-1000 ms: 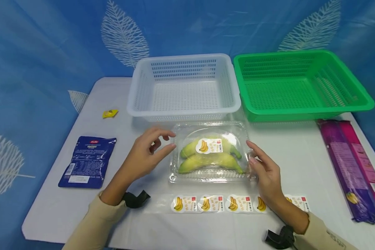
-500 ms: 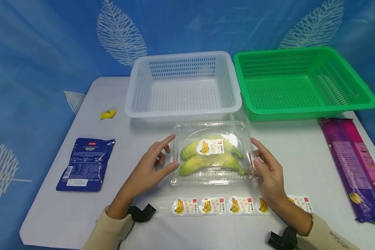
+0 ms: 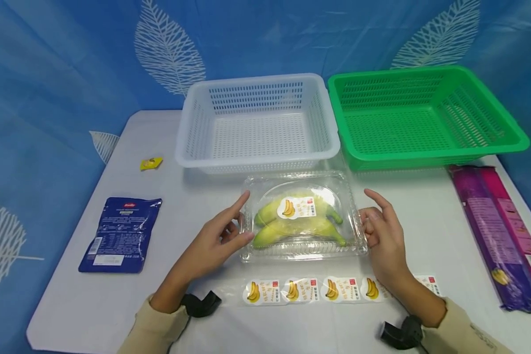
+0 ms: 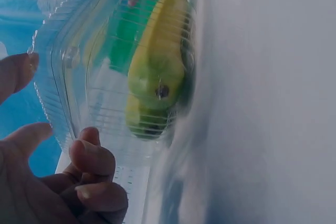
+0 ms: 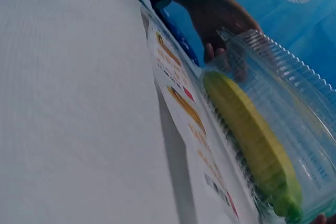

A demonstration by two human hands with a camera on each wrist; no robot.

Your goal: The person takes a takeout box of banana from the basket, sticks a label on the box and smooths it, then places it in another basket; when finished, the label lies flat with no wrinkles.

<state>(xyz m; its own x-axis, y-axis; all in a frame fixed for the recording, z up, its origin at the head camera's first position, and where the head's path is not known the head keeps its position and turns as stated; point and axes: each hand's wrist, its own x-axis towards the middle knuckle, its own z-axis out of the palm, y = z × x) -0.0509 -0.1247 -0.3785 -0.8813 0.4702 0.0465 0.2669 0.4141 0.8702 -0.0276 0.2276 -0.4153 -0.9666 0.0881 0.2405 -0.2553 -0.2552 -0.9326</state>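
In the head view, a clear plastic clamshell box [image 3: 307, 250] lies on the white table with its lid down. Two yellow-green bananas [image 3: 298, 227] show inside it, and a white banana sticker [image 3: 287, 208] sits on top of the lid. My left hand [image 3: 214, 242] is at the box's left edge. The left wrist view shows two extended fingertips touching the rim while the other fingers bend loosely beside the wall. My right hand [image 3: 387, 241] is beside the right edge, index finger raised off the box and other fingers loosely bent close to it.
A strip of banana stickers [image 3: 301, 291] lies in front of the box. Behind stand a white basket [image 3: 258, 162] and a green basket [image 3: 438, 160]. A blue pouch [image 3: 121, 233] and a small yellow packet [image 3: 151, 163] lie left, purple and pink packages [image 3: 497, 236] right.
My left hand has come in from slightly apart to touch the box's left edge. My right index finger has lifted away from the right edge. The box stays in place.
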